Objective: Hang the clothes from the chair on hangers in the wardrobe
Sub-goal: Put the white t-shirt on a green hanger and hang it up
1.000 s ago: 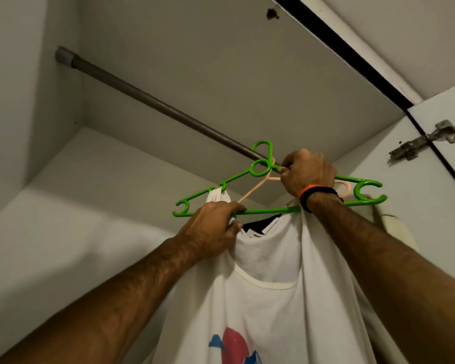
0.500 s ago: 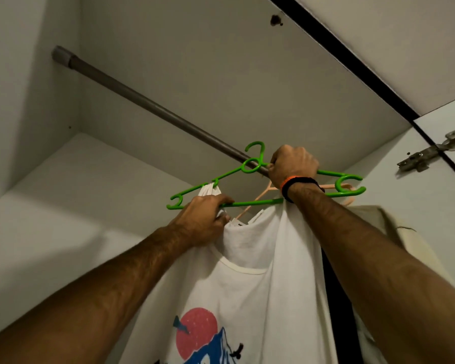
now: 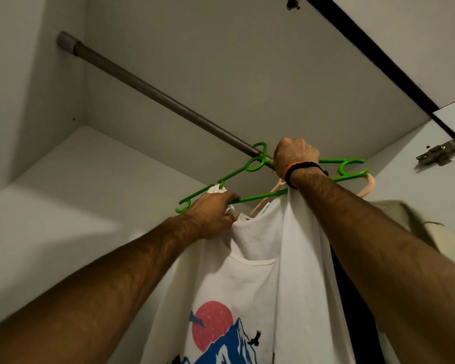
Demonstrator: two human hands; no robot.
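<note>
while the green hanger (image 3: 250, 198) rides at the rail (image 3: 155, 94) with its hook seemingly over it, the white t-shirt (image 3: 258, 261) hangs below. the left hand (image 3: 210, 215) pinches the shirt's shoulder against the hanger's bar; the right hand (image 3: 294, 160) is closed near the hanger's neck. best to steady the neck and draw the fabric evenly over that end. the right fingers are hidden, and the pink hanger (image 3: 367, 187) and dark garment behind are mostly covered.
</note>
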